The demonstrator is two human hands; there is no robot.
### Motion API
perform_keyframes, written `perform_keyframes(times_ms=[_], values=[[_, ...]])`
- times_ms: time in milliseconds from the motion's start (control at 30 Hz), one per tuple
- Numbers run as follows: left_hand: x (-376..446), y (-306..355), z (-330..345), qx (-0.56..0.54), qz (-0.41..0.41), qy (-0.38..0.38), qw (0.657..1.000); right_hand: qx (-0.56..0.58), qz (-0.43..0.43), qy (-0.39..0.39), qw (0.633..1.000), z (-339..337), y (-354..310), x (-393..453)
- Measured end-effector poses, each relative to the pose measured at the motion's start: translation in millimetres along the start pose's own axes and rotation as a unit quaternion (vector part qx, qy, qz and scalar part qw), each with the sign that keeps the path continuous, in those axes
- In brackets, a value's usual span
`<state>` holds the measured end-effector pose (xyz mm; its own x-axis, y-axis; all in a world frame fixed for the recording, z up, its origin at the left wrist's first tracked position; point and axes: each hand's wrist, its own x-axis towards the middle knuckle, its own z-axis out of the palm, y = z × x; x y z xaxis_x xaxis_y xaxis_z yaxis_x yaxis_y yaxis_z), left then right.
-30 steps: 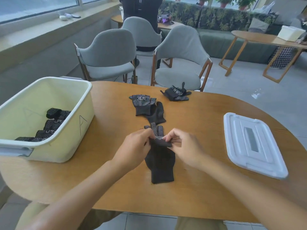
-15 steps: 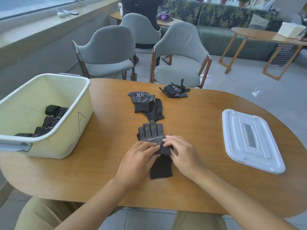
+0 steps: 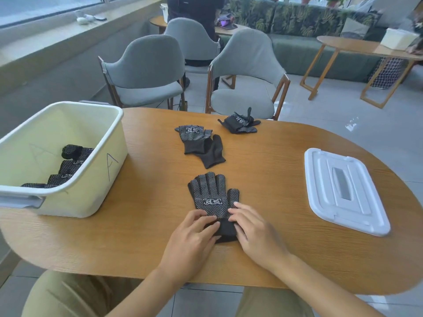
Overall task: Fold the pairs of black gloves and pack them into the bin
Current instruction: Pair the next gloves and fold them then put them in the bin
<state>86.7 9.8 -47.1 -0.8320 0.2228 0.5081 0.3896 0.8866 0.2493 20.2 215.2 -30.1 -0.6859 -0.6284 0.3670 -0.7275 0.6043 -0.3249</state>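
Observation:
A black dotted glove pair (image 3: 211,195) lies flat on the wooden table (image 3: 148,220), fingers pointing away from me. My left hand (image 3: 194,241) and my right hand (image 3: 256,234) press flat on its cuff end, fingers spread, gripping nothing. A second loose pair (image 3: 201,145) lies further back at centre, and a bunched pair (image 3: 240,123) sits near the far edge. The cream bin (image 3: 100,170) stands at the left with several folded black gloves (image 3: 68,163) inside.
The bin's white lid (image 3: 343,188) lies on the table at the right. Grey chairs (image 3: 146,72) stand behind the table's far edge. A person in dark clothes (image 3: 194,10) is behind them. Another wooden table (image 3: 366,51) holds a white box.
The glove's finger part, held folded between my fingertips a second ago, now lies unfolded and flat, pointing away. Both hands have dropped onto the cuff and press it down.

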Motion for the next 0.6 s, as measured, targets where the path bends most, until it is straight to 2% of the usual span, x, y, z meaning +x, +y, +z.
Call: perform_keyframes(times_ms=[233,433,600], values=[[-1,-3,-6,0.034,0.020,-0.034,0.999,0.028,0.038,-0.019,0.999,0,0,-3],[8,-3,-8,0.090,0.085,-0.012,0.992,0.025,0.043,-0.034,0.998,-7,-6,-8],[10,-2,-9,0.048,0.025,-0.024,0.998,0.036,0.029,-0.038,0.998,-10,-15,-12]])
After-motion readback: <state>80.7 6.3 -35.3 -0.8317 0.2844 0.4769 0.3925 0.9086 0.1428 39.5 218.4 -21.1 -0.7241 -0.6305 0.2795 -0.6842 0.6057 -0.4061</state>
